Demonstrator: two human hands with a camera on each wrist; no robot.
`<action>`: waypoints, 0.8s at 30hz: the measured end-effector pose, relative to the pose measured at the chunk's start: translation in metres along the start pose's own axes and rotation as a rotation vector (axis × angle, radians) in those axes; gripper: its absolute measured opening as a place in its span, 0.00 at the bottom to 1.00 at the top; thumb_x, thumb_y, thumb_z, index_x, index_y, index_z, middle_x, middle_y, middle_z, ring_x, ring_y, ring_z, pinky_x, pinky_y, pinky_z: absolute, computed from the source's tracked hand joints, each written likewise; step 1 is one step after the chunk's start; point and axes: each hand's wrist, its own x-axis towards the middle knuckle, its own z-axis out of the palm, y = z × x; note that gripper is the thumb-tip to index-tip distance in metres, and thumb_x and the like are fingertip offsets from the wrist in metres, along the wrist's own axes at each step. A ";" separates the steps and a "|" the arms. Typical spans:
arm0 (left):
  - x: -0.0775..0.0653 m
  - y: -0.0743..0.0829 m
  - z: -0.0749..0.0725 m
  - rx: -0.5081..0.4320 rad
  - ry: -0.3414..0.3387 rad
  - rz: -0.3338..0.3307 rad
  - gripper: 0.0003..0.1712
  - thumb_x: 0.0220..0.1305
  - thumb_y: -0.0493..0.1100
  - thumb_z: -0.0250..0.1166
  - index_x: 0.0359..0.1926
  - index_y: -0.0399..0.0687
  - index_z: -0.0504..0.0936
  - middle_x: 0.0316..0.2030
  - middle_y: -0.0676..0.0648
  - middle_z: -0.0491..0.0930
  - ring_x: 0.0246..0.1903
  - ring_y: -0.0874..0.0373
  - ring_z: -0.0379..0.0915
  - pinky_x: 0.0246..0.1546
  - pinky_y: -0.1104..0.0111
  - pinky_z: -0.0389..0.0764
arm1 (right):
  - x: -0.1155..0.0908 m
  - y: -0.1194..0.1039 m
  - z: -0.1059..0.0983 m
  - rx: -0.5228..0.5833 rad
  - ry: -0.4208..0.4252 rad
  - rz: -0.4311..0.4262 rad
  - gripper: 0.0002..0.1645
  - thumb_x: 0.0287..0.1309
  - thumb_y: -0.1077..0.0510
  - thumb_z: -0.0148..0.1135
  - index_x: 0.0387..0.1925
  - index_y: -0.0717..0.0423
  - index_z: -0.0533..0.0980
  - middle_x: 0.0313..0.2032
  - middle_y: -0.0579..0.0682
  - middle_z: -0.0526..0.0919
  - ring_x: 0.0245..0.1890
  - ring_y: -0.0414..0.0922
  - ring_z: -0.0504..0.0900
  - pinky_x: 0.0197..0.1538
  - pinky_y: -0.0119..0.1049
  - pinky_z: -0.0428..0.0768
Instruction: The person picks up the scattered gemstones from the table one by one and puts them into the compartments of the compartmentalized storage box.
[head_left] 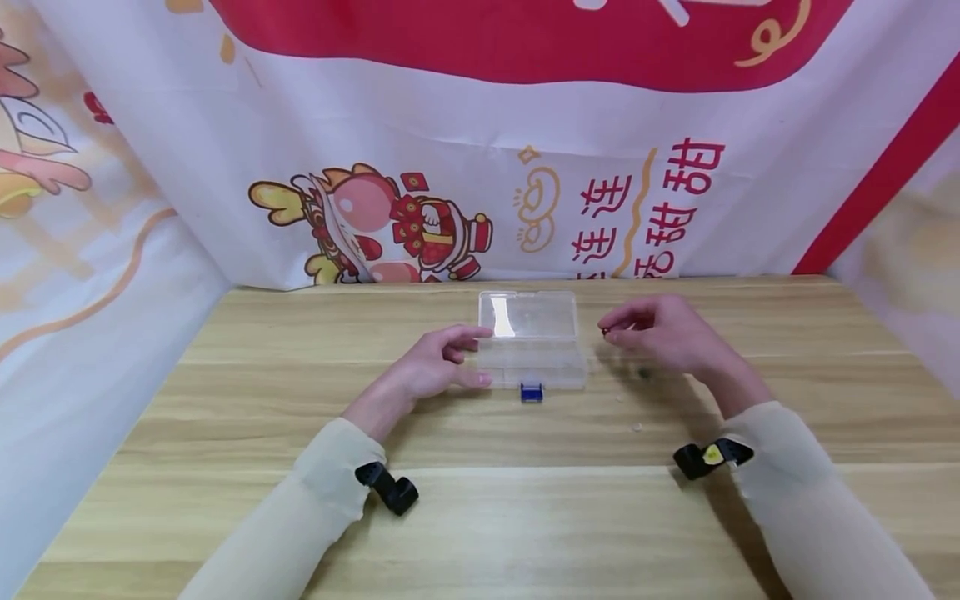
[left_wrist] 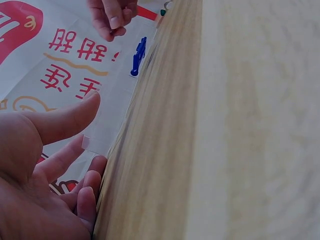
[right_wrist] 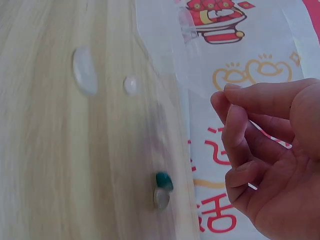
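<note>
A clear plastic box (head_left: 532, 357) lies on the table with its lid raised at the back and a blue latch (head_left: 532, 392) at its front. My left hand (head_left: 435, 365) is at the box's left side, fingers loosely extended, thumb and forefinger close to its edge. To the right of the box, my right hand (head_left: 667, 333) pinches a tiny dark red piece (head_left: 604, 331) between thumb and fingertip, above the table. The fingers largely hide the piece, so its kind cannot be told. Below that hand, the right wrist view shows a green stone-like piece (right_wrist: 164, 181) touching a greyish one (right_wrist: 161, 199).
Two pale pieces lie on the wooden table (head_left: 510, 525) right of the box: a half-moon one (right_wrist: 85, 71) and a small round one (right_wrist: 130, 85). A printed white and red cloth (head_left: 450, 108) hangs behind the table's far edge.
</note>
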 end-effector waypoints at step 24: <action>0.001 0.001 0.001 -0.020 0.001 -0.006 0.36 0.61 0.41 0.79 0.69 0.69 0.80 0.68 0.50 0.74 0.61 0.48 0.64 0.64 0.56 0.68 | 0.032 -0.037 0.032 0.143 -0.019 -0.002 0.14 0.69 0.58 0.70 0.54 0.52 0.87 0.51 0.51 0.90 0.48 0.51 0.85 0.53 0.46 0.86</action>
